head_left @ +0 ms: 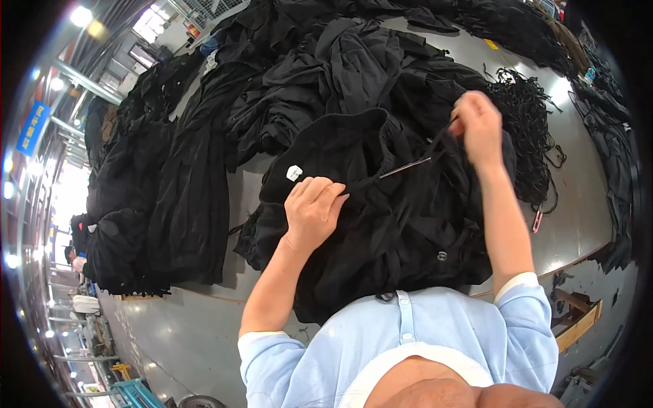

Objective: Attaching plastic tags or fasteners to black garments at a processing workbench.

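Observation:
A black garment point(352, 234) with a gathered waistband lies in front of me, a white label point(294, 173) showing inside it and a small emblem lower down. My left hand point(314, 209) pinches the waistband beside that label. From the fabric to its right sticks a thin metal rod point(406, 167), slanting up to the right. A black cord point(440, 140) runs between the rod's far end and my right hand point(477, 122); how they are joined is too dark to tell. The right hand is raised, blurred, with its fingers closed on the cord.
Heaped black garments point(357, 61) cover the far side of the grey table point(576, 224). More are stacked at left point(189, 204). A tangled bundle of black cords point(525, 122) lies right of my right arm, near a pink-handled tool point(537, 220).

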Action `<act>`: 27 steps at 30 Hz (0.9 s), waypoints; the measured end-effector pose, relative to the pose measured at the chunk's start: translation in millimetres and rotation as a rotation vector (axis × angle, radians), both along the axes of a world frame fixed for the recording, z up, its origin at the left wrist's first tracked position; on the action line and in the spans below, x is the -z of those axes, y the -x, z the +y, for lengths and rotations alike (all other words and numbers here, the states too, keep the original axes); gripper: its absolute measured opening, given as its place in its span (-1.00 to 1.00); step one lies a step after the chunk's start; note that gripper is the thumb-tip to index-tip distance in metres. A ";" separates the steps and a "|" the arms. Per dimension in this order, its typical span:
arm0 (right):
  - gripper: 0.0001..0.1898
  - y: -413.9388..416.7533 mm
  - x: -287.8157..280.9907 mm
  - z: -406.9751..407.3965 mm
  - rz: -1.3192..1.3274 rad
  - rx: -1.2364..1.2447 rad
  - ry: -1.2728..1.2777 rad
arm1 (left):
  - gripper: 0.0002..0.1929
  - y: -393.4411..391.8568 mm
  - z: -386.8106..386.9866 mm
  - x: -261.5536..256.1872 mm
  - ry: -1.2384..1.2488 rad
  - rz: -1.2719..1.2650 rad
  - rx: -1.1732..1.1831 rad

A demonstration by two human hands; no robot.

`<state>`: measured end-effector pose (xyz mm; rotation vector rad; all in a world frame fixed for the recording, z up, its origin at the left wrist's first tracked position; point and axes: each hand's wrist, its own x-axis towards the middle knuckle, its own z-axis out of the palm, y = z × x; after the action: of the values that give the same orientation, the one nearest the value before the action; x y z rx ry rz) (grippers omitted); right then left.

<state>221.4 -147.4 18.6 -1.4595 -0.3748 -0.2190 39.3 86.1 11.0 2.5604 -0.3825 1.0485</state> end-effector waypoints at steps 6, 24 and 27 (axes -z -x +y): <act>-0.84 -51.8 8.1 -45.6 -0.526 0.417 0.608 | -0.85 -6.6 8.9 -8.5 0.180 0.141 0.051; -0.67 119.6 -92.6 5.7 -1.369 -0.275 0.636 | -0.77 -0.3 -21.4 -72.4 0.120 0.001 0.630; -0.62 127.0 -126.9 4.9 -1.295 -0.331 1.002 | -0.77 -5.0 -24.1 -86.6 0.032 -0.040 0.644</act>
<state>94.4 -142.5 145.4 -2.0105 -1.9745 -0.7786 44.3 62.0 97.6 2.1400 -1.0955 0.8408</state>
